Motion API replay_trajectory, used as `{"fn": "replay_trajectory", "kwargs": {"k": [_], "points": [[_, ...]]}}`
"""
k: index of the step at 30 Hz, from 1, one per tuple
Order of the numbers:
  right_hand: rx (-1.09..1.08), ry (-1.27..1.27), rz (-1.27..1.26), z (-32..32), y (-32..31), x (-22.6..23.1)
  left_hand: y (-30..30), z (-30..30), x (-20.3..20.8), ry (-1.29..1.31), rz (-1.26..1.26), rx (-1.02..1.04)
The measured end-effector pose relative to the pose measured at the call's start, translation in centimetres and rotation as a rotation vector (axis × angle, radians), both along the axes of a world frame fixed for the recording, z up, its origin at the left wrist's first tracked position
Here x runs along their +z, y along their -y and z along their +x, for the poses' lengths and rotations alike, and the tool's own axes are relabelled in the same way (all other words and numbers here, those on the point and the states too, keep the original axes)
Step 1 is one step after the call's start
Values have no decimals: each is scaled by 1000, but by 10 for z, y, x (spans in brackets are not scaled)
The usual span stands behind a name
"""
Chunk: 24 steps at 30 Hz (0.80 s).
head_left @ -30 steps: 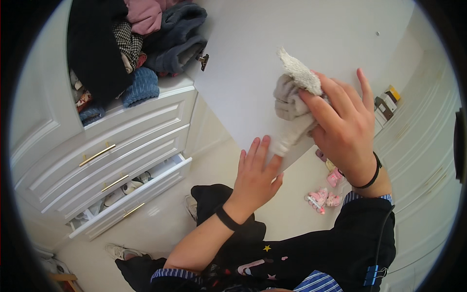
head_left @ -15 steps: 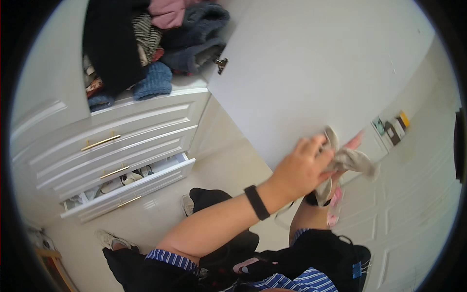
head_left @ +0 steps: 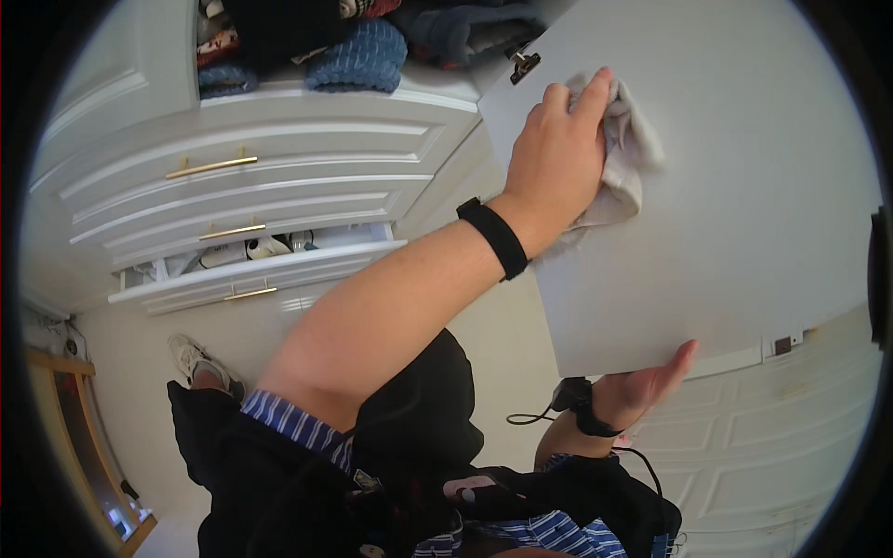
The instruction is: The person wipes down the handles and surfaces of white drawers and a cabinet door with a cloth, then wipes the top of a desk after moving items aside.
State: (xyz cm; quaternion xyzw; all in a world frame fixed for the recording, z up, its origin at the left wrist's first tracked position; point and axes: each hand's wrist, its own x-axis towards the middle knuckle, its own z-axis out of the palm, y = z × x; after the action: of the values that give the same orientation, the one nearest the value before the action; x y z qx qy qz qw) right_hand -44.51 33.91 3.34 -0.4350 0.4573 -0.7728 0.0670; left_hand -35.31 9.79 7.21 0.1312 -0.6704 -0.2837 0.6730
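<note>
My left hand [head_left: 563,153] is closed around a crumpled greyish-white cloth [head_left: 628,158]. It presses the cloth to the inner face of an open white cabinet door [head_left: 726,214], close to the metal hinge [head_left: 524,65]. Down at the door's bottom edge is my right hand [head_left: 646,383], one digit lying across the face and the others out of sight behind the panel. It appears to grip that edge. A black band circles each wrist.
Folded clothes, among them a blue ribbed one [head_left: 358,58], fill the open shelf. Beneath are white drawers with gold handles [head_left: 212,167]; a lower drawer [head_left: 260,274] is pulled out with small items inside. A wooden frame [head_left: 79,437] stands at lower left.
Both hands were together at the cloth by the door's lower part. My left hand has carried it up and left toward the hinge; my right hand has left the cloth for the door's edge.
</note>
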Motion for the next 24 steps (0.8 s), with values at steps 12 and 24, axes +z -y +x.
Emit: {"fn": "replay_trajectory", "kwargs": {"k": [12, 24], "points": [[-27, 36, -290, 76, 42, 11, -83, 21, -43, -200, -372, -127], [219, -90, -307, 65, 35, -3, 33, 4, -99, 212, 439, 76]]}}
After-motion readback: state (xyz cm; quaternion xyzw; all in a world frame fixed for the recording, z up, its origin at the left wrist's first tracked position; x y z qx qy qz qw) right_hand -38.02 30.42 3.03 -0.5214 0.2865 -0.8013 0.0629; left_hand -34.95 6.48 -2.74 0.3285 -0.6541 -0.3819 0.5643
